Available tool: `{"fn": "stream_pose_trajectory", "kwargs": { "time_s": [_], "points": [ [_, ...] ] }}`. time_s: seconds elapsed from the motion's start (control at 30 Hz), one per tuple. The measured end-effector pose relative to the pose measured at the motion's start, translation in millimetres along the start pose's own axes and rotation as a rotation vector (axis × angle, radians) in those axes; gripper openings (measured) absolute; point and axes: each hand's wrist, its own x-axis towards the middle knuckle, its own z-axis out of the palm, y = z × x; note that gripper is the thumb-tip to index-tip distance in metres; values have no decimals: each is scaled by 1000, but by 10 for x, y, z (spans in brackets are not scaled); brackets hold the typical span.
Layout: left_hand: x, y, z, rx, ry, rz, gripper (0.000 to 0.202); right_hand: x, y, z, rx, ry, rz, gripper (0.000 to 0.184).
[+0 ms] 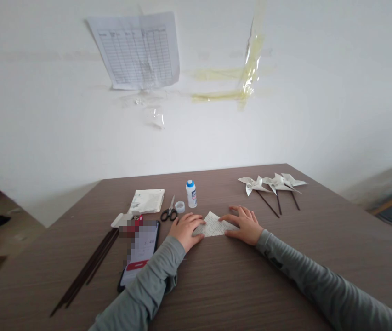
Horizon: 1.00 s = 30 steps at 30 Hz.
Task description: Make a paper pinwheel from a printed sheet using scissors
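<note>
A sheet of printed paper (213, 225), folded into a triangle, lies on the table with its point facing the wall. My left hand (186, 230) rests on its left corner, fingers stretched out and apart. On the right corner lies my right hand (244, 226), its fingers spread over the paper and the table. Just beyond the paper stands a white glue bottle (191, 195) with a blue cap. Black-handled scissors (169, 211) and a small clear round lid or cup (179, 207) are close to my left hand.
Paper pinwheels (274, 184) on dark sticks lie at the back right. A stack of paper squares (146, 201) sits at the back left. Nearer are a phone (140, 253), a small red item (133, 222) and several dark sticks (85, 271). The wall (216, 142) borders the table's far edge.
</note>
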Motion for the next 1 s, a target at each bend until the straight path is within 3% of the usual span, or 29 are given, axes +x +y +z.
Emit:
{"fn": "stream_pose_trajectory", "kwargs": {
  "time_s": [0.2,0.33,0.4,0.53,0.73,1.0],
  "points": [
    [-36,-217,-107,-46,-43,85,55,16,207,-166,26,-112,11,66],
    [72,-457,44,-75,-5,145,52,48,325,-171,14,-102,14,67],
    [130,-575,136,-59,17,111,53,59,358,-163,9,-90,14,67],
    [200,-751,257,-66,2,174,59,67,405,-203,31,-146,-21,69],
    [211,-782,284,-64,0,144,58,102,503,-233,50,-153,-54,69],
    [66,-841,213,-56,32,219,59,85,520,-196,35,-141,-70,74]
  ]
}}
